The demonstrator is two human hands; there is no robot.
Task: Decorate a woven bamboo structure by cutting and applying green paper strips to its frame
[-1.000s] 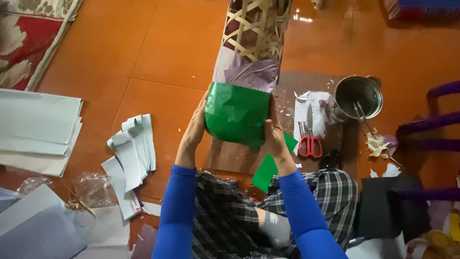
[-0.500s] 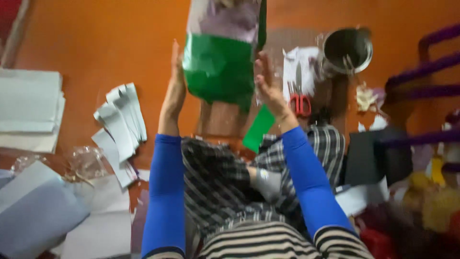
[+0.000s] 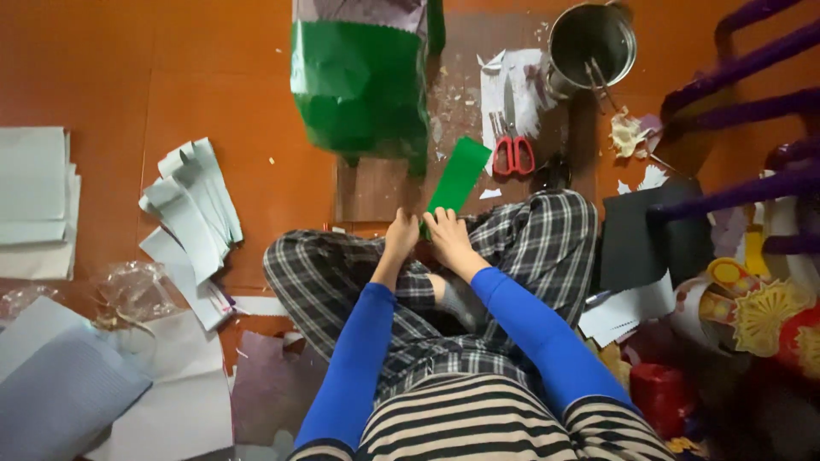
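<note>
A bamboo frame wrapped in shiny green paper [image 3: 359,85] stands on a brown board [image 3: 376,192] on the floor, with no hand on it. Nearer to me lies a green paper strip [image 3: 459,173], slanting toward my knees. My right hand [image 3: 448,237] has its fingertips closed on the strip's near end. My left hand [image 3: 400,236] rests right beside it on my checked trouser leg, fingers together; whether it touches the strip is unclear. I sit cross-legged in blue sleeves.
Red-handled scissors [image 3: 512,155] lie on white paper beside a metal pot [image 3: 591,41] holding sticks. Cut white paper strips [image 3: 192,205] and paper stacks [image 3: 34,201] lie at left. Purple bars [image 3: 743,94], a black sheet [image 3: 636,243] and colourful ornaments [image 3: 752,312] crowd the right.
Both hands have let go of the green-wrapped frame and dropped back to my knees, meeting at the green strip. The view has tilted down toward my lap.
</note>
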